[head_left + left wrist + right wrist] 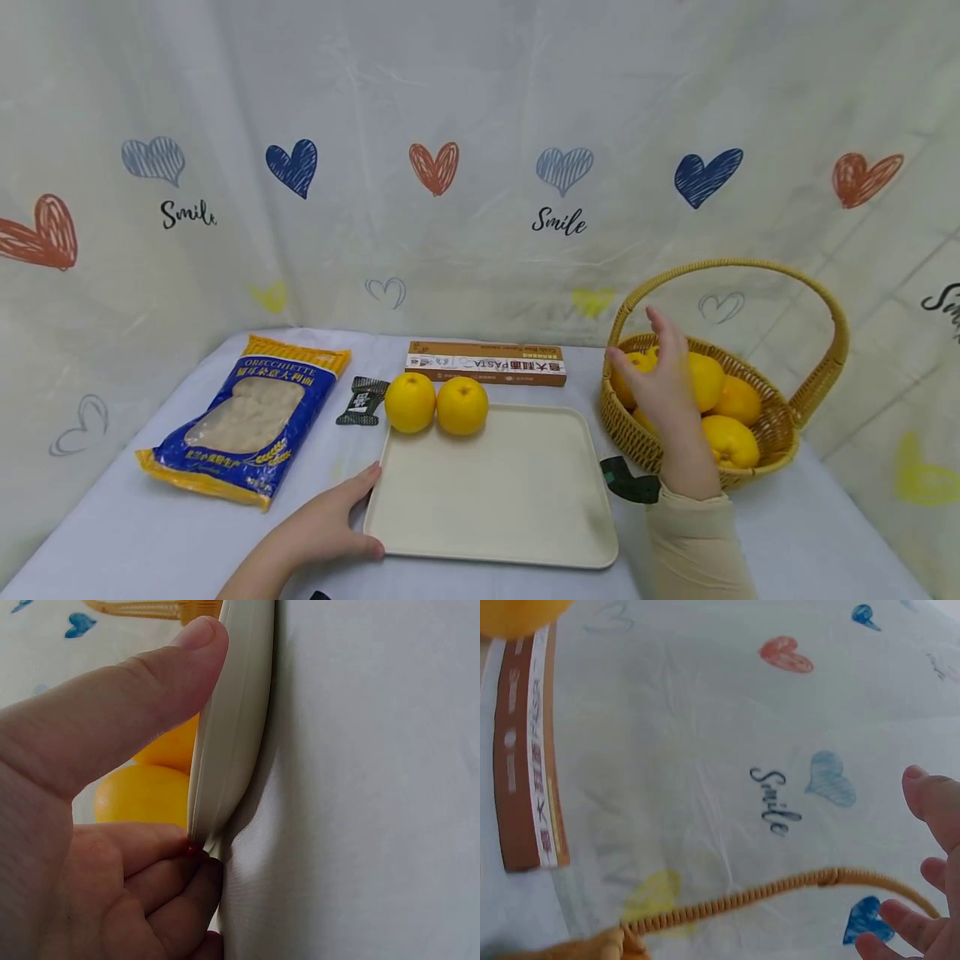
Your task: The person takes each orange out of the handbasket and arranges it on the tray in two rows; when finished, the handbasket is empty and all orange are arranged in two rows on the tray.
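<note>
At the left end of the cream tray [495,492], my left hand [322,527] holds the near-left corner between thumb and fingers. The left wrist view shows the thumb of my left hand [112,780] against the tray's rim [236,720] and the fingers bent at its edge. Two yellow-orange fruits [410,402] [462,406] sit side by side at the tray's far-left part. My right hand [666,383], thumb and fingers spread and holding nothing, is over the left side of a wicker basket [776,425] of similar fruit [731,442]. In the right wrist view, fingers of my right hand [930,862] show near the basket's handle [735,900].
A blue and yellow pasta bag [243,417] lies at the left. Between it and the fruits is a small dark packet [363,401]. Behind the tray lies a long brown pasta box [486,363]. The basket's tall handle [825,308] arches over it. A curtain with hearts hangs behind.
</note>
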